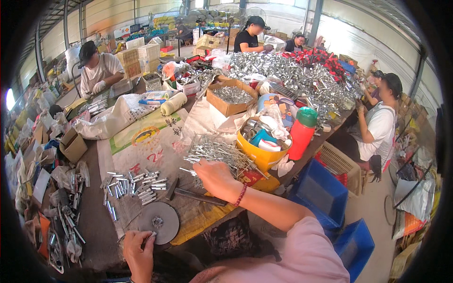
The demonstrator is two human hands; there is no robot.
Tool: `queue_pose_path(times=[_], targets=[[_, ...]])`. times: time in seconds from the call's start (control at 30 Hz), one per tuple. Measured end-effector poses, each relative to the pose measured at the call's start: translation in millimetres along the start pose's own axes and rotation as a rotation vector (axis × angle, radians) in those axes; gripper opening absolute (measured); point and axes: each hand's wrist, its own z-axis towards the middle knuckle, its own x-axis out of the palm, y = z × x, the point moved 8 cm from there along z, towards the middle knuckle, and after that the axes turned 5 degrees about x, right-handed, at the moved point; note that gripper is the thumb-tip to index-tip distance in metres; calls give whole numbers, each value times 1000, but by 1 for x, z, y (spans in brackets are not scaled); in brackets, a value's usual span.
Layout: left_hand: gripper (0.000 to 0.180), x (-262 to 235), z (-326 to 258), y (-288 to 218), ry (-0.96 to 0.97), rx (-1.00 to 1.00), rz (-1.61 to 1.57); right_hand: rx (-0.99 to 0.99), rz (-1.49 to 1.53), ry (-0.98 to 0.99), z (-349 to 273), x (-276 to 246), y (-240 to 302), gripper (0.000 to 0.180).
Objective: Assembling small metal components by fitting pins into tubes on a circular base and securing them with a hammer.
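Observation:
My left hand (139,253) is low in the view beside a round grey disc (167,221). Its thumb and fingers are pinched together on a small pale piece too small to name. Over the near edge of a heap of thin silver metal rods (212,150), my right hand (216,179) reaches with curled fingers. Rod ends stick out next to its fingertips, but the fingers hide what they grip. A hammer (198,195) lies between the disc and the heap. Short silver metal tubes (148,186) are scattered left of the hammer.
Beyond the rods stand a yellow tub (262,155), a red bottle with a green lid (302,134) and a cardboard box of small metal parts (230,96). A big metal parts pile (292,75) covers the far table. Blue bins (321,193) stand at right. Several co-workers sit around.

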Motion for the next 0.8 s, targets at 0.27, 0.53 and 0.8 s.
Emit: queue_pose_path(times=[0.27,0.53,0.8], targets=[[17,-1,-2,2,14,-59,-30,19,189,-101,-16,-25,13,26],[15,-5,-8,9,50,-83,-28,-329,543,75,-57,-14,131,18],[17,1,0,12,4,-32,-62,-339,415,86,-63,-15,140,19]])
